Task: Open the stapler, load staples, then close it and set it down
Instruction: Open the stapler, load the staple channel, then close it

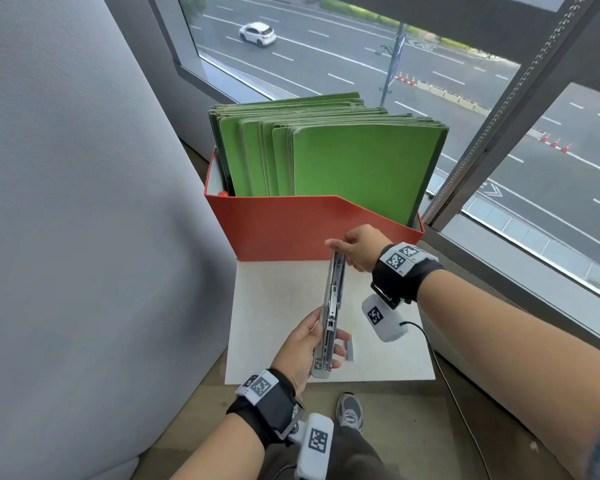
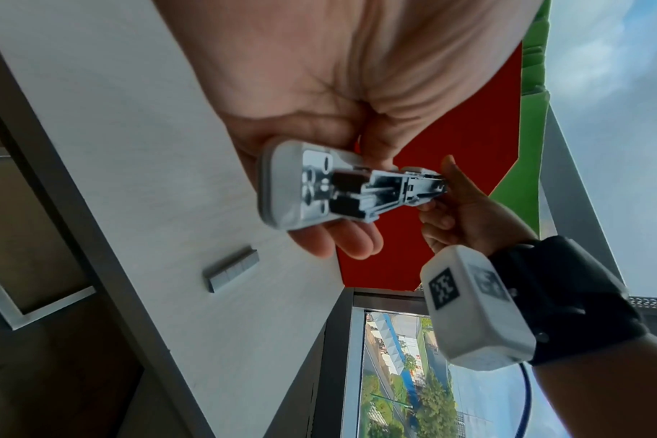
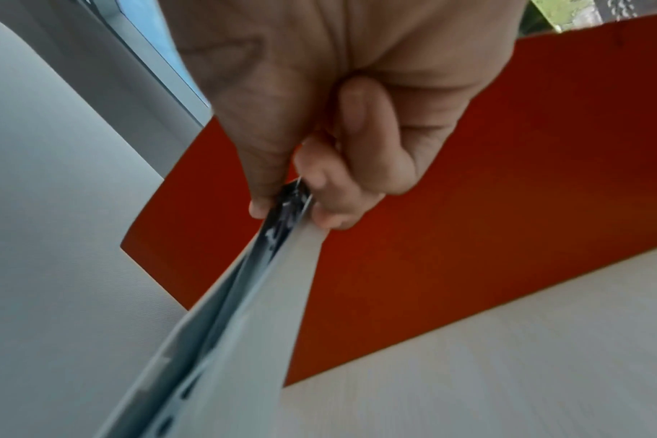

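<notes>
A silver-grey stapler is swung open into one long line and held in the air above the white table. My left hand grips its near end, thumb on one side and fingers curled under the other; the left wrist view shows the metal staple channel facing out. My right hand pinches the far tip of the stapler between thumb and fingers. A short grey strip of staples lies on the table just right of my left fingers, also seen in the left wrist view as the staple strip.
A red file box full of green folders stands at the table's far edge, right behind my right hand. A grey padded partition rises on the left. A window runs along the right.
</notes>
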A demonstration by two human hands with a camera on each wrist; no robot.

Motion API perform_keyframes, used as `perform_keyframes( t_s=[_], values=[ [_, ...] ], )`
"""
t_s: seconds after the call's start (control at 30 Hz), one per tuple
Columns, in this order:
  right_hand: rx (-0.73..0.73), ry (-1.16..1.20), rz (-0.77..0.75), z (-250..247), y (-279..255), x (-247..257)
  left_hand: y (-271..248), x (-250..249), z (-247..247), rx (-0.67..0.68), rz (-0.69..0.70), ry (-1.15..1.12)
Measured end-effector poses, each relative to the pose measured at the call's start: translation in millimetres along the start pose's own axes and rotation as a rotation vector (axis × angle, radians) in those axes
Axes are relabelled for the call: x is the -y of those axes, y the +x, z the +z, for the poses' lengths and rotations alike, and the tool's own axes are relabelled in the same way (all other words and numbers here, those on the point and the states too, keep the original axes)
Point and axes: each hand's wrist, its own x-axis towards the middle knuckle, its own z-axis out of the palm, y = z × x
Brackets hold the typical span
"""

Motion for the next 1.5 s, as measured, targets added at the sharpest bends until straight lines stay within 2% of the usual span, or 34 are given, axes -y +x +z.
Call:
perform_keyframes(
  t_s=[0.23, 0.47, 0.53, 0.63, 0.73, 0.87, 1.07, 1.23, 1.33, 1.4, 1.5],
  values=[
    [0.054, 0.073, 0.064, 25.1, 11.7, -12.4, -4.2, 5.3, -6.8, -0.024, -0.033, -0.041],
    [0.066, 0.262, 0.077, 33.0, -13.1, -27.3, 2.4, 1.7, -9.5, -0.041, -0.06, -0.042],
    [0.113, 0.185, 0.098, 42.1, -21.9, -44.2, 5.7, 0.7, -11.7, -0.05, -0.071, -0.034],
    [0.215, -0.059, 0.145, 65.7, -40.7, -72.3, 10.2, 0.9, -14.3, -0.076, -0.099, -0.038],
    [0.23, -0.21, 0.17, 96.2, -58.3, -91.5, 14.8, 2.8, -14.6, -0.105, -0.125, -0.053],
    [0.205, -0.237, 0.164, 123.2, -66.3, -100.3, 20.5, 4.4, -14.0, -0.127, -0.133, -0.087],
    [0.14, -0.224, 0.16, 130.0, -67.4, -101.5, 24.4, 2.0, -14.2, -0.127, -0.127, -0.11],
    [0.033, -0.065, 0.17, 115.8, -67.7, -99.0, 23.6, 1.0, -14.6, -0.123, -0.12, -0.095],
    [-0.079, 0.234, 0.225, 95.6, -69.2, -84.4, 23.1, 0.9, -12.7, -0.135, -0.112, -0.091],
    [-0.095, 0.424, 0.198, 83.0, -72.0, -65.5, 23.6, 1.8, -10.5, -0.146, -0.113, -0.098],
    [-0.09, 0.495, 0.14, 74.2, -77.0, -38.6, 24.3, 2.7, -5.8, -0.161, -0.108, -0.102]
  ],
)
